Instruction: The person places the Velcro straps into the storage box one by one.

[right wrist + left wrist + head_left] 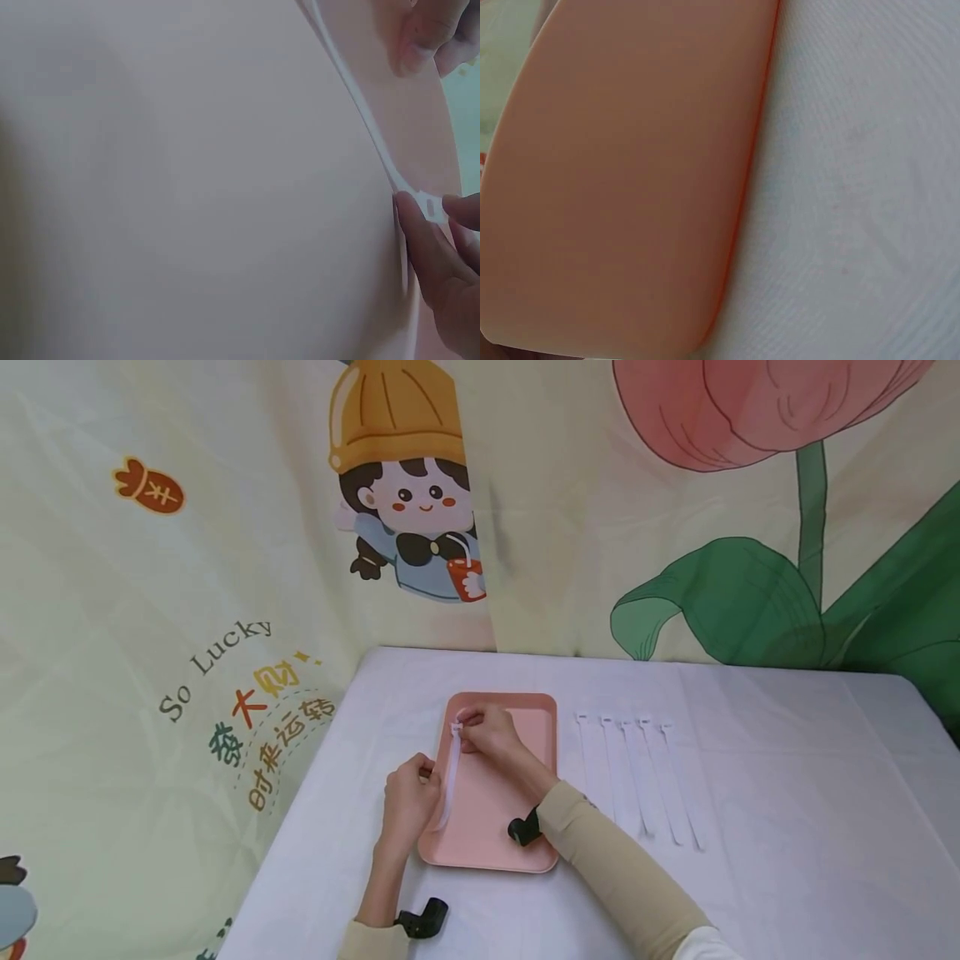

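Observation:
My right hand pinches the small slotted head of a white cable tie between thumb and fingertips. The tie's strap runs down along the left side of a pink tray. In the right wrist view the slotted head shows between the fingertips. At the tray's left rim is my left hand, its fingers bent; whether they grip the rim or only rest by it is hidden. The left wrist view shows the pink tray large and close.
Several more white cable ties lie in a row to the right of the tray, heads toward the far side. White cloth covers the table. A printed curtain hangs behind it. A black camera is on each wrist.

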`<state>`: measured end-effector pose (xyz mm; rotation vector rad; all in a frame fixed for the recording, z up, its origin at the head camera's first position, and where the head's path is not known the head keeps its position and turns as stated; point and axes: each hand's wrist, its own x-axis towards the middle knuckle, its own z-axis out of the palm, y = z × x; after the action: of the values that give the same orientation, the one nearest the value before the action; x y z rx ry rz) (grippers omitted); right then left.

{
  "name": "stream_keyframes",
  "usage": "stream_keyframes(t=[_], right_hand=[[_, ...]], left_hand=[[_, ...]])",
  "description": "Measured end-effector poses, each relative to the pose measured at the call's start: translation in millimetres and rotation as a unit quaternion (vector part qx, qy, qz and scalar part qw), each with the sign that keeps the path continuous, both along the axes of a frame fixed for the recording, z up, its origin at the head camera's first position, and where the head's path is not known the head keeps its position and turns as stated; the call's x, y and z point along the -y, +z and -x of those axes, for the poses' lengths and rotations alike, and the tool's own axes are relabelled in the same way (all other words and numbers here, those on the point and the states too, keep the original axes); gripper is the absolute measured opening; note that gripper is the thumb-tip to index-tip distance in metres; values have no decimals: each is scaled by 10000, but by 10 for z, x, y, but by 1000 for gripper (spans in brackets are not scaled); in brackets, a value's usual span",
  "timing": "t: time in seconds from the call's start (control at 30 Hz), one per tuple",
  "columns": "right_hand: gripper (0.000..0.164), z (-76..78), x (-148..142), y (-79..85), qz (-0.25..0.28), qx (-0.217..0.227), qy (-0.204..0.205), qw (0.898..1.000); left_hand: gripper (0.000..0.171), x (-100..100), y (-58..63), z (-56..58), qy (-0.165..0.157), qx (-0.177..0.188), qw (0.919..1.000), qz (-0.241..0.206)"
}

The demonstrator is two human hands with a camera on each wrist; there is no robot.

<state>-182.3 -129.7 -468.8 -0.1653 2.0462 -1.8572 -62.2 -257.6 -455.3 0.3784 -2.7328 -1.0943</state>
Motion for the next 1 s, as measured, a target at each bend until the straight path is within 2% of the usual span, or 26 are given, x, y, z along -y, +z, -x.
stream_keyframes(t=[0.13, 0.3, 0.7, 1.0], right_hand=[[23, 16, -53, 6, -202, -247, 103, 9994], [26, 4, -138, 94, -416, -495, 182, 9977], [34, -87, -525, 520, 250, -85, 158, 9995], [30, -116, -881, 516, 567, -448, -18, 9974]], left_hand=[[7, -16, -17, 7, -12, 64, 9999, -81], [8, -22, -35, 5, 40, 133, 9999, -83], [10, -1, -9, 2, 81, 92, 9999, 36], [9, -20, -10, 1, 18, 32, 10000, 84]])
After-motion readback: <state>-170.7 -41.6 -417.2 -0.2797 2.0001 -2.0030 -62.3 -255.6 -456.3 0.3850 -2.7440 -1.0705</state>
